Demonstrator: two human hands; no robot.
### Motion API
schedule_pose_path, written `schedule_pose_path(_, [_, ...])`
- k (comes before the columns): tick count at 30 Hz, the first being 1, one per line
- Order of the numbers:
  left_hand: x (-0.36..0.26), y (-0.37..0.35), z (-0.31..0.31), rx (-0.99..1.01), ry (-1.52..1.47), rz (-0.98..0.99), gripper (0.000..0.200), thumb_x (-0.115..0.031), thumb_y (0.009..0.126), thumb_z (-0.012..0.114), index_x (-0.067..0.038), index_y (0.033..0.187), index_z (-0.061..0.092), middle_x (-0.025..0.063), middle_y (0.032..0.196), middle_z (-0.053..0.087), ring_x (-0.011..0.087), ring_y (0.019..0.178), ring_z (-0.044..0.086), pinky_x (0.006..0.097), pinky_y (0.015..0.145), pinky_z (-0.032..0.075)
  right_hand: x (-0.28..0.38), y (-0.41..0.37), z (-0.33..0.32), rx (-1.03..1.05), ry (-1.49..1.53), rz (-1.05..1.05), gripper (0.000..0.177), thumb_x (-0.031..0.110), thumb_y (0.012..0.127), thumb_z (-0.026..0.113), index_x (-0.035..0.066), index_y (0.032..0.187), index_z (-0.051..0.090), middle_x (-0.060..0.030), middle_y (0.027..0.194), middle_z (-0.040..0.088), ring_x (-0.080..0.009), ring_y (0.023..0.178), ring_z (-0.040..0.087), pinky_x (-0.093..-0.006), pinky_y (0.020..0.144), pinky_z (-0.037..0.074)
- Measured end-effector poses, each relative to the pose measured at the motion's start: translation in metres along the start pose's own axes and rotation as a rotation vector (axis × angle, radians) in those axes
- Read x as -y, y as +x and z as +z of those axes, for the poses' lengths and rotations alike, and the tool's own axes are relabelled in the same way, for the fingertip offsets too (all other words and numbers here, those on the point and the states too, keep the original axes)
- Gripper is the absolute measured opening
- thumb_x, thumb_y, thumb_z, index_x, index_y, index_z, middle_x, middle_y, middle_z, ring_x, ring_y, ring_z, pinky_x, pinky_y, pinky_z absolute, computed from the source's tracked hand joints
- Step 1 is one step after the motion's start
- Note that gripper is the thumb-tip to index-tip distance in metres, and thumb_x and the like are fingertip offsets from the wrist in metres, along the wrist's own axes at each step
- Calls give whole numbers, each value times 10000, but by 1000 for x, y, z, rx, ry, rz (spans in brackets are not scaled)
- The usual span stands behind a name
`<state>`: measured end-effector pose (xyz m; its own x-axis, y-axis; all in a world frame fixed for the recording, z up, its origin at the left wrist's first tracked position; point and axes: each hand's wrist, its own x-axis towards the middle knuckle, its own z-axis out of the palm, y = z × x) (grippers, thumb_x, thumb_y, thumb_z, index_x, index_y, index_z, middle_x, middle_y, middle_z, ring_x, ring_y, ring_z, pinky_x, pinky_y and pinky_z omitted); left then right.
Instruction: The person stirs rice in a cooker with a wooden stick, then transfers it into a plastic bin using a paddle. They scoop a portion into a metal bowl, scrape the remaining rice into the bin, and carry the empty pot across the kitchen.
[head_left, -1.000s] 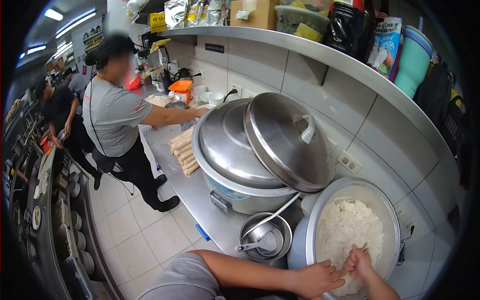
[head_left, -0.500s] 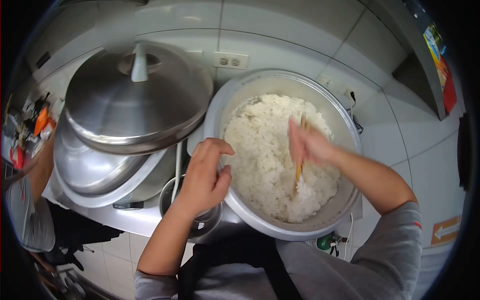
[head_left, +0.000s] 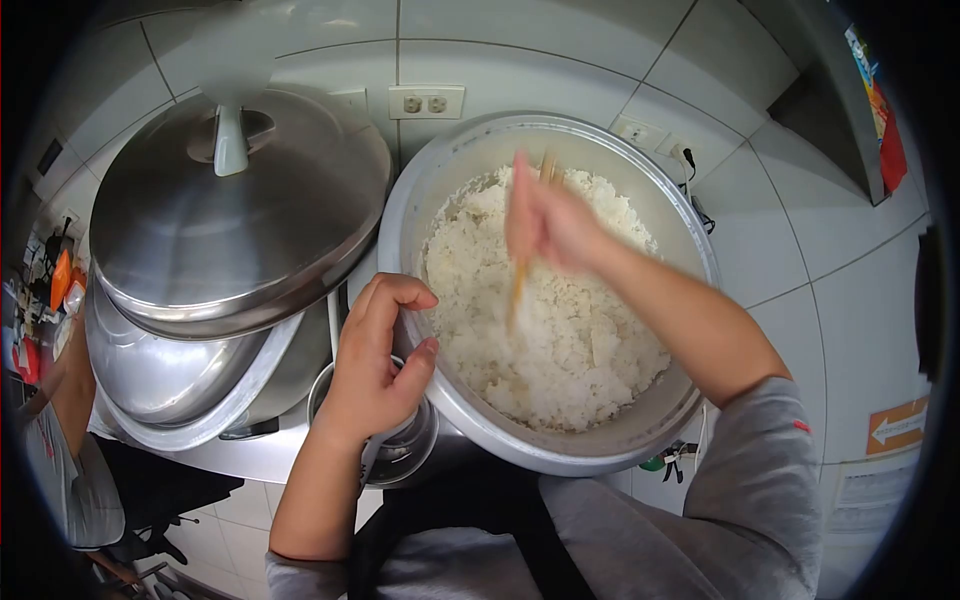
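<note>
A large metal pot [head_left: 690,235] holds a broad heap of white cooked rice [head_left: 590,340]. My right hand [head_left: 550,220], smeared by motion, is closed around wooden chopsticks [head_left: 519,290] over the middle of the rice. Their lower ends are blurred against the grains, and I cannot make out how deep they go. At the pot's left side, my left hand [head_left: 378,355] grips the rim, its fingers curled over the edge and the thumb lying lower on it.
Left of the pot, a big steel lid [head_left: 240,220] with a pale handle rests tilted over another lidded pot [head_left: 170,385]. A small metal container [head_left: 410,455] stands below my left wrist. A wall outlet [head_left: 427,102] is behind. Another person's arm [head_left: 75,375] shows at far left.
My right hand has swept left and up across the rice with the chopsticks. My left hand stays at the pot's rim. The view has shifted slightly.
</note>
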<state>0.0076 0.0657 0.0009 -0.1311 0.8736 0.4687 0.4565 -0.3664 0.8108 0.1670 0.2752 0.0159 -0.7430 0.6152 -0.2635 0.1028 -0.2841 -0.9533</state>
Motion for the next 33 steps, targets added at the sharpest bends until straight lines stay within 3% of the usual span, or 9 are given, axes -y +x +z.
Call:
schedule_pose_path(5, [-3,1,2,-33,43,32,336,16,658,583,-9,986,515,147,939,532,315,872,531,341,808,430,-27,83,8,-368,206,-327,566,462,1008,382,117,560,398,-36,464,391,-169,427,434,-314,451,360])
schedule_pose_path(7, [-3,3,0,-25,40,18,338,17,657,584,-8,987,515,146,937,532,314,871,531,341,807,430,-51,58,22,-128,32,-358,593,485,1005,366,113,547,416,-51,455,423,-182,414,429,-317,461,374])
schedule_pose_path(12, [-1,4,-4,-1,18,45,350,26,655,583,-7,997,519,147,936,533,313,876,533,341,808,432,-40,-13,28,115,-165,214,553,504,968,467,138,571,348,-1,494,347,-153,419,342,-301,440,315])
schedule_pose_path(17, [2,0,0,0,58,55,364,18,645,583,-21,999,507,124,964,533,272,905,528,336,855,413,-8,80,-8,-208,220,-366,542,491,975,457,140,573,363,-6,487,334,-165,417,352,-310,428,320])
schedule_pose_path(19, [4,1,2,-4,103,95,364,23,647,588,-23,999,508,129,964,540,280,902,536,341,846,424,-48,80,15,-375,284,-325,537,468,983,454,138,572,350,-4,481,328,-163,416,346,-308,428,312])
schedule_pose_path(23, [5,-3,6,-35,143,133,367,49,651,604,-37,995,511,148,999,560,296,928,559,354,819,453,-72,-17,42,123,249,106,529,454,983,460,137,568,375,-12,473,333,-159,418,371,-316,428,337])
schedule_pose_path(26, [4,-1,5,-47,130,133,368,55,654,608,-46,995,512,155,1025,564,298,945,564,356,818,459,-53,-4,11,23,-138,110,540,463,983,454,129,563,397,-26,470,369,-157,423,416,-320,435,362])
schedule_pose_path(31, [1,-2,8,-64,137,130,373,51,653,636,-44,998,533,163,1030,573,333,947,576,390,819,473,-25,74,-17,-384,-3,-437,570,467,989,433,86,565,453,-61,473,449,-187,434,461,-316,454,382])
schedule_pose_path(33, [0,-2,6,-70,169,126,371,46,664,650,-45,1005,537,165,1058,569,339,963,573,394,829,472,-38,48,0,-256,-128,-389,584,470,989,429,79,556,456,-67,478,465,-185,435,462,-311,458,384])
